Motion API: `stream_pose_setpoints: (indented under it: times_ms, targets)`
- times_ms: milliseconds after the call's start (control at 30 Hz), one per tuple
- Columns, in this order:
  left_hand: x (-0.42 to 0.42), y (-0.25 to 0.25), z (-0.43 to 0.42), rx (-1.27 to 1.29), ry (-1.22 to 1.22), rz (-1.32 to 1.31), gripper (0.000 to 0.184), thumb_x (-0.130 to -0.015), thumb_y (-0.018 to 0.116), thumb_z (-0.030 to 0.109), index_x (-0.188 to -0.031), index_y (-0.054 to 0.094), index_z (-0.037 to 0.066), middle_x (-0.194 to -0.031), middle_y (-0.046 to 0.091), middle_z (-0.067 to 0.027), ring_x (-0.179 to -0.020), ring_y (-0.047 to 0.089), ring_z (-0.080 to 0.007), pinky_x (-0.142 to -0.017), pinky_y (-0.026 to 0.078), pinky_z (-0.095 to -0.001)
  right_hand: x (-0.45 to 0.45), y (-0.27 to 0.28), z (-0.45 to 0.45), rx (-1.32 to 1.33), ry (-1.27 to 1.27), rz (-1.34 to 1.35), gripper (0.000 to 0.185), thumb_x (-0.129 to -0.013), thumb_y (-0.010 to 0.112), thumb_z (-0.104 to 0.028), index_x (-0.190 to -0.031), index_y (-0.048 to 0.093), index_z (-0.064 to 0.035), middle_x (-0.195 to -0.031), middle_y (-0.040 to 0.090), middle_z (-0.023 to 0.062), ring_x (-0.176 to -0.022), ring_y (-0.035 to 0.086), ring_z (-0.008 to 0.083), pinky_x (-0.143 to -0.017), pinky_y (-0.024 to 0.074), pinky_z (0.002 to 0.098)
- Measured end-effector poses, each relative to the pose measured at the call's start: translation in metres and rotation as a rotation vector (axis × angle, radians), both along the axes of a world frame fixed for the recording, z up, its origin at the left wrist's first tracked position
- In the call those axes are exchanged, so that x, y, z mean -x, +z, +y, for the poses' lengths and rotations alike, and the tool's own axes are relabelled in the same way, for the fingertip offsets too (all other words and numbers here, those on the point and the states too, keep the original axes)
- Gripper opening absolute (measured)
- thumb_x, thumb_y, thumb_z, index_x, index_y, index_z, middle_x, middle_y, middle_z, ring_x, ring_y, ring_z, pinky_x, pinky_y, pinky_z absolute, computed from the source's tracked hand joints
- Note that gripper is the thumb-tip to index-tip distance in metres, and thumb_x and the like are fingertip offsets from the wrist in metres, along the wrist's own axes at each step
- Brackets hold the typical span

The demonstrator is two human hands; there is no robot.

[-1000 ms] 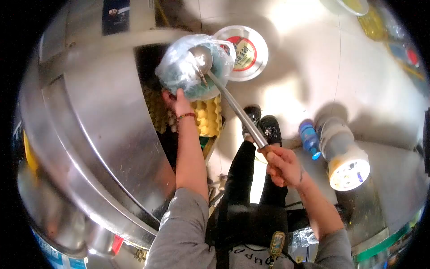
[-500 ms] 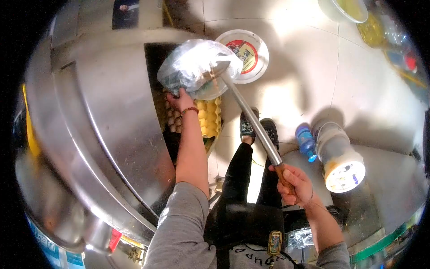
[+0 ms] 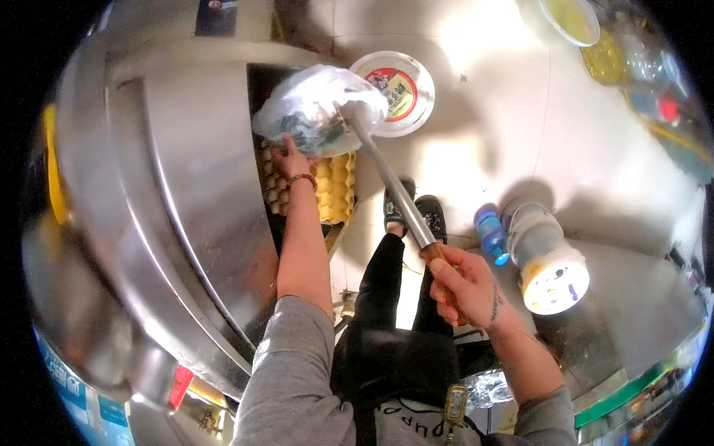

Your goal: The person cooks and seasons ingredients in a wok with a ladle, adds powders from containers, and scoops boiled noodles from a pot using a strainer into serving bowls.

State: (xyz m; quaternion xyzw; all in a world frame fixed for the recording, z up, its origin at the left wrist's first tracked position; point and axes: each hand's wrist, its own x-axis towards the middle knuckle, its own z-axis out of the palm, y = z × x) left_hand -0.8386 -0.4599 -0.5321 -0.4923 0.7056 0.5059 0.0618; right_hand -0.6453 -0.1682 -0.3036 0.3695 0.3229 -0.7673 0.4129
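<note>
A clear plastic bag (image 3: 312, 104) with something greenish inside bulges over the egg trays at the upper centre. My left hand (image 3: 291, 160) is closed at the bag's lower left edge, its fingertips partly hidden. Wrapped round the wooden grip of a long metal ladle (image 3: 398, 189) is my right hand (image 3: 462, 286), at the centre right. The ladle slants up and left, and its head is inside the bag's opening, hidden by plastic. Beneath the bag are a yellow egg tray (image 3: 335, 189) and several eggs (image 3: 275, 186).
A round lid (image 3: 409, 93) with a red label lies behind the bag. To the right stand a blue bottle (image 3: 491, 232) and a white bucket (image 3: 547, 256). A steel counter (image 3: 201, 149) fills the left. At the upper right are a bowl (image 3: 571, 21) and plastic bottles (image 3: 606, 59).
The ladle's head has sunk from plain view into the bag. My right hand moved down and right, then back up and left. My left hand stays at the bag.
</note>
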Motion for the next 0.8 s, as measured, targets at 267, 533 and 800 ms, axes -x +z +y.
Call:
stream_pose_setpoints:
  times_ms: [267, 533, 800]
  targets:
    - [-0.027, 0.021, 0.031, 0.729, -0.497, 0.191, 0.039, -0.085, 0.061, 0.042, -0.106, 0.055, 0.010, -0.123, 0.044, -0.0236, -0.112, 0.044, -0.0380, -0.094, 0.041, -0.0476, 0.004, 0.003, -0.027, 0.128, -0.139, -0.135, 0.032, -0.095, 0.050, -0.030, -0.118, 0.050, -0.0080, -0.058, 0.047, 0.0013, -0.038, 0.043, 0.0094, -0.032, 0.0301, 0.0225]
    - [-0.014, -0.003, 0.045, 0.452, -0.796, -0.144, 0.034, -0.081, 0.068, 0.037, -0.090, 0.068, 0.004, -0.096, 0.063, -0.0185, -0.094, 0.056, -0.0289, -0.081, 0.046, -0.0422, 0.003, 0.005, -0.032, 0.111, -0.127, -0.104, 0.032, -0.096, 0.047, -0.026, -0.120, 0.047, -0.0044, -0.060, 0.047, 0.0025, -0.038, 0.042, 0.0084, -0.033, 0.0337, 0.0221]
    - [-0.019, 0.024, 0.042, 0.704, -0.890, 0.122, 0.022, -0.077, 0.070, 0.023, -0.076, 0.067, 0.001, -0.088, 0.063, -0.0136, -0.088, 0.057, -0.0256, -0.076, 0.048, -0.0394, -0.001, -0.002, -0.029, 0.022, -0.063, -0.076, 0.027, -0.095, 0.049, -0.028, -0.112, 0.050, -0.0070, -0.059, 0.047, 0.0007, -0.039, 0.043, 0.0085, -0.033, 0.0314, 0.0224]
